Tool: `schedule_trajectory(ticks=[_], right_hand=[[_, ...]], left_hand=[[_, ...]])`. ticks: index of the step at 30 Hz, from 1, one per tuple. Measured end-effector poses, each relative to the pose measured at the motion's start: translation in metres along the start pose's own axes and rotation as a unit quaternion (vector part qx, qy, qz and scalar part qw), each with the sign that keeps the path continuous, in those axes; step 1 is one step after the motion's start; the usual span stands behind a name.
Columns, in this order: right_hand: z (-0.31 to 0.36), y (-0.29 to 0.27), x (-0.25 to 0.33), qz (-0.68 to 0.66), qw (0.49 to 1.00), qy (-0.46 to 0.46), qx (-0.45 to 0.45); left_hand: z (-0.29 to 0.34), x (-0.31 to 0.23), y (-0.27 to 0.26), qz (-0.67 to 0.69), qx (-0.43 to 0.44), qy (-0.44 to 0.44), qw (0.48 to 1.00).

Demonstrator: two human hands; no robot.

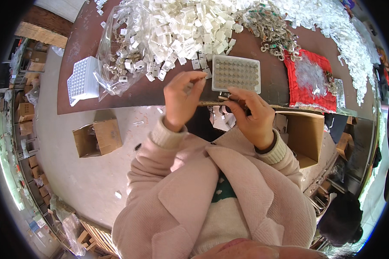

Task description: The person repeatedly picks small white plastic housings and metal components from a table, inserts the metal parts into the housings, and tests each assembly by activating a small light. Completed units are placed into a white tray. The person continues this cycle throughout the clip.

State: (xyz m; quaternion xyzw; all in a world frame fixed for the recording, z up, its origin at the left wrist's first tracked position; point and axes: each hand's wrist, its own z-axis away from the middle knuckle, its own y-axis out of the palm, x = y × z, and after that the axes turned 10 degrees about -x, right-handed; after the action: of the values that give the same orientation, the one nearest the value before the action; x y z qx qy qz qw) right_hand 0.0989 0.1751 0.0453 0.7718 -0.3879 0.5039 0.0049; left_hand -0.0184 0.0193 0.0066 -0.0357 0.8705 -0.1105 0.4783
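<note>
while the right grip [253, 114] pinches a dark piece [223, 95] (long axis roughly leftward), left grip [180, 94] is unclear.

Free tabletop [147, 95] btwn bag [107, 77] & L fingers [190, 77], white pile [181, 32] behind

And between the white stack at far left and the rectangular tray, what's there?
Head view, left to right: a clear plastic bag with small parts inside, some loose white pieces, then the left hand.
</note>
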Motion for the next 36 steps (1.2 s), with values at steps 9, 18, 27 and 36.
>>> schedule_trajectory(ticks=[9,18,27,36], right_hand=[[-0.007,-0.008,-0.009,-0.037,0.999,-0.022,0.011],[-0.002,-0.006,-0.006,-0.226,0.965,0.123,0.052],[-0.001,-0.002,0.01,-0.382,0.901,0.201,0.032],[0.002,0.01,0.013,-0.249,0.966,0.062,-0.023]], left_hand=[[-0.043,0.038,0.01,-0.321,0.196,0.167,0.911],[-0.01,0.006,-0.037,-0.133,0.132,0.058,0.981],[0.031,-0.044,-0.011,0.284,0.103,-0.276,0.912],[0.043,-0.04,-0.012,0.418,0.012,-0.39,0.82]])
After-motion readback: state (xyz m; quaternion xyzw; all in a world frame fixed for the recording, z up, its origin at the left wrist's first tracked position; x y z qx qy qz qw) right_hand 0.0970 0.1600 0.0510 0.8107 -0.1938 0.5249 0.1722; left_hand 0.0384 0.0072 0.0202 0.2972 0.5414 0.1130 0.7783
